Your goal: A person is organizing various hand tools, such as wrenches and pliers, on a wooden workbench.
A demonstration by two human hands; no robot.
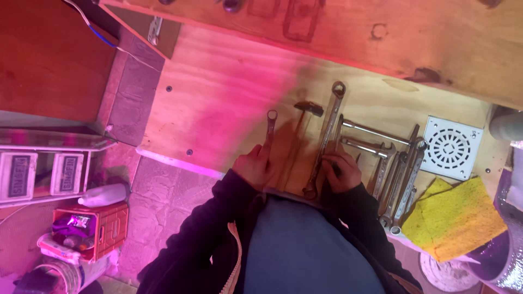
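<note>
My left hand (254,164) is closed around the lower end of a small ring spanner (271,124) that lies on the plywood bench top (218,92). A hammer (306,117) with a wooden handle rests between my hands. My right hand (343,171) grips the shaft of a long combination spanner (327,133) that runs up the bench to its ring end. To the right of that hand lie several more spanners (395,174) in a loose row.
A white round-holed drain grate (451,147) sits at the bench's right end, with yellow sponge cloths (455,218) below it. A wooden back board (354,27) rises behind the bench. On the tiled floor at left stand a white bottle (103,195) and an orange crate (95,228).
</note>
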